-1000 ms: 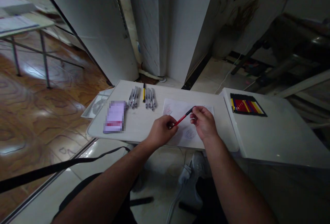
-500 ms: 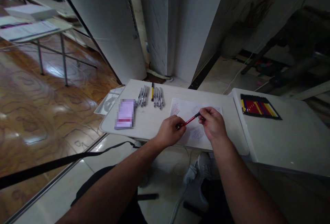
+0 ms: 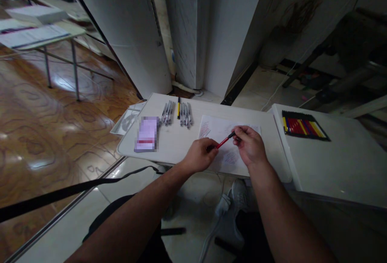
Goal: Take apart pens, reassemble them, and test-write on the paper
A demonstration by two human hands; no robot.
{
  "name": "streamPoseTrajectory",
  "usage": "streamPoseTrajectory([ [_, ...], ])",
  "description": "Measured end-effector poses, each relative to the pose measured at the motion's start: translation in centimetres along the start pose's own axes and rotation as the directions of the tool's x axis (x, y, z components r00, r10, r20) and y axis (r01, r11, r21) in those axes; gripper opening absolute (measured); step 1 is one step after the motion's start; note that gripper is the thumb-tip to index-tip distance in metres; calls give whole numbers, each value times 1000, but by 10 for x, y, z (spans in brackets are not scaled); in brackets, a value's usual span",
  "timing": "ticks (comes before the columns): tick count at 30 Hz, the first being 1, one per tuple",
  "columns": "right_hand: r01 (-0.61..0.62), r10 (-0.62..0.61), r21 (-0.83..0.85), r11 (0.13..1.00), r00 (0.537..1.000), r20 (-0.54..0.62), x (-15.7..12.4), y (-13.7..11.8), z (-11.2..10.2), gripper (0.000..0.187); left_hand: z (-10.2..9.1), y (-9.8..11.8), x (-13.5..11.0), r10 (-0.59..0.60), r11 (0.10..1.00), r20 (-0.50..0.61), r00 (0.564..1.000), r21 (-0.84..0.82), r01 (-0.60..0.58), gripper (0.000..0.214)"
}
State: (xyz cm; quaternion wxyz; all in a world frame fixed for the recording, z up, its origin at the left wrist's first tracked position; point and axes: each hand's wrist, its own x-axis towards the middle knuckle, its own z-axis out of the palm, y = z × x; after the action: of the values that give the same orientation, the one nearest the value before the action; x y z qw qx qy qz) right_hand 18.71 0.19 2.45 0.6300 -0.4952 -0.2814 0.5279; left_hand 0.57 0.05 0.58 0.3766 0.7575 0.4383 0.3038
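A red pen [image 3: 224, 141] with a black end is held between both hands above a scribbled sheet of paper [image 3: 214, 128] on a small white table [image 3: 177, 142]. My left hand [image 3: 200, 155] is closed round the pen's lower end. My right hand [image 3: 249, 145] pinches its black upper end. Both hands hover over the near part of the sheet.
Several clear pens [image 3: 167, 113] and a yellow-and-black pen [image 3: 179, 107] lie in a row at the table's far side. A purple packet [image 3: 146, 134] lies to the left. A case of coloured pens [image 3: 304, 125] rests on a second white table [image 3: 332, 162] on the right.
Over the past second the view shifted, so the table and hands sit further right in the picture. The hands keep the same grip on the pen, now slightly closer together.
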Motion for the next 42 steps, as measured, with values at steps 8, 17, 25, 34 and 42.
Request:
streamPoseTrajectory([
  [8,-37,37,9,999,998,46,-3,-3,2,28,1,-3,0,9,1000,-17,1000,4,-9,14],
  [17,11,-12,-25,1000,999,-52,1,5,3,32,-1,1,2,8,998,-84,996,62,-3,11],
  [25,12,-12,-49,999,1000,6,2,3,1,21,0,-5,1,24,996,-56,998,88,-19,11],
  [34,-28,28,-4,1000,999,26,-1,-1,4,34,0,-4,2,23,995,-75,997,102,-15,11],
  [42,-9,12,-98,995,1000,24,1,6,4,25,0,-6,2,39,992,-84,996,121,-29,11],
])
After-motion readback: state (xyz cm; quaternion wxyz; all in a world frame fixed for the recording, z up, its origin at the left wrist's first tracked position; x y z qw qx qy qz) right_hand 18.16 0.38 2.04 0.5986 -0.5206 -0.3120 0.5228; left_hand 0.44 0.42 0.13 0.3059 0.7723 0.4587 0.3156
